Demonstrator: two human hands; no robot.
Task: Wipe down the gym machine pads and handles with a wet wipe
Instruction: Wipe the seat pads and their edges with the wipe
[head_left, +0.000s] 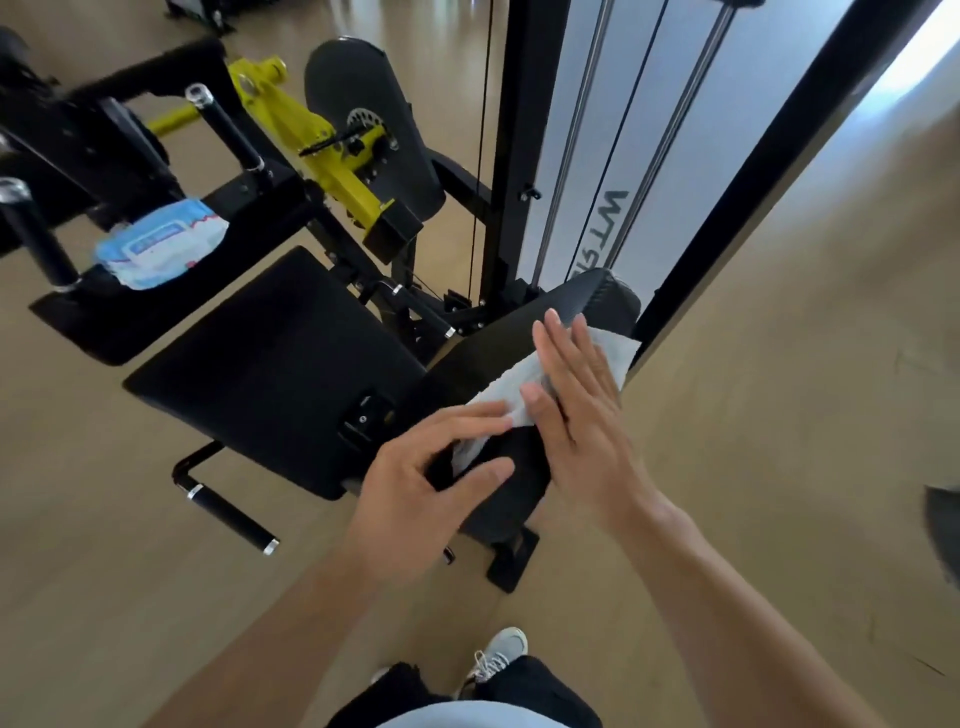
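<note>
Both hands' grip (519, 431) presses wipe (524, 384) onto pad (509, 332).

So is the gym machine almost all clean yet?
Can't tell what's already clean; nothing looks visibly wiped. Right now the right hand presses the wet wipe flat on the back pad, while the left hand touches the wipe's lower edge. Probably left: the seat pad, the black handles and the wipes pack resting on the machine.
</note>
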